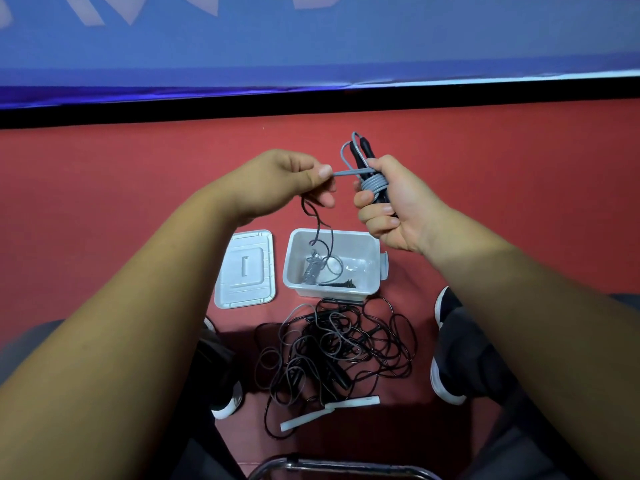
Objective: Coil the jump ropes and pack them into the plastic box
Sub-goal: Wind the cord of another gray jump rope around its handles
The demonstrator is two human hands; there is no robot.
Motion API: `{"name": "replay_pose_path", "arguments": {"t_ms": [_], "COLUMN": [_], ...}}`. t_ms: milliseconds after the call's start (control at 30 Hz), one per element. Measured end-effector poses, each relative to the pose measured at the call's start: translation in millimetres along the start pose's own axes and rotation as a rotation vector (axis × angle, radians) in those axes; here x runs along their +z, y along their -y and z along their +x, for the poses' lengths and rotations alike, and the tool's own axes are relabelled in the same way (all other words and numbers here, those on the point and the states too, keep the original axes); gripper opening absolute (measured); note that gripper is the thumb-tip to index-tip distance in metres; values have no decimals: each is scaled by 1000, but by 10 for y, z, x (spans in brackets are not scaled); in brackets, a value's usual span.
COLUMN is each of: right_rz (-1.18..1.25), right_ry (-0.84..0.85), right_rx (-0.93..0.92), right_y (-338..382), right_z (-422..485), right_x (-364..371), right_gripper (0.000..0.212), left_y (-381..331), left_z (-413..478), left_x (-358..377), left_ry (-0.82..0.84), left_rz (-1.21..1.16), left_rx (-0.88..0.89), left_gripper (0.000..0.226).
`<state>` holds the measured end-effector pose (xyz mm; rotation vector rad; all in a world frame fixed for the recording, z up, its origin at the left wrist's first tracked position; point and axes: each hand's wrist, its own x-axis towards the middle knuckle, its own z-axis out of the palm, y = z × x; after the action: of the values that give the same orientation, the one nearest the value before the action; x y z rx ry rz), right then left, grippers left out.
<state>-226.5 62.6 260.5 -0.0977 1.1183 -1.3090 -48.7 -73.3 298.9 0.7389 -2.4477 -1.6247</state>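
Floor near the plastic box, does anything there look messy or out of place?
Yes. A heap of black and grey jump ropes lies tangled in front of the plastic box, with two white strips loose at its near edge.

I'm sitting in what's looking like a sports hall: red court flooring (pixel 502 174) stretching under my shoes (pixel 446 386), a blue banner (pixel 311 39) running along the far side, jump ropes (pixel 332 348) lying tangled.

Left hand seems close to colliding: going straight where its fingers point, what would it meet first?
Probably the grey rope coil round the black handles in the right hand, though depth is unclear.
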Motion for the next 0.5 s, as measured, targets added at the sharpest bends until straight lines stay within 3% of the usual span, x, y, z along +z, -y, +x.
{"name": "replay_pose_path", "arguments": {"t_ms": [67,233,500], "right_rz": [10,1,8], "right_ry": [-9,-12,113], "right_rx": [-9,-20,41], "right_y": [28,64,73], "right_z": [-9,-52,-132], "right_x": [5,33,110], "right_gripper": [27,27,36], "left_y": [9,76,134], "left_z": [3,21,67], "left_x": [1,-3,0], "left_ry": [7,32,-37], "left_rz": [-4,117,274], "left_rx": [-2,-51,-111], "left_gripper": [30,12,5]}}
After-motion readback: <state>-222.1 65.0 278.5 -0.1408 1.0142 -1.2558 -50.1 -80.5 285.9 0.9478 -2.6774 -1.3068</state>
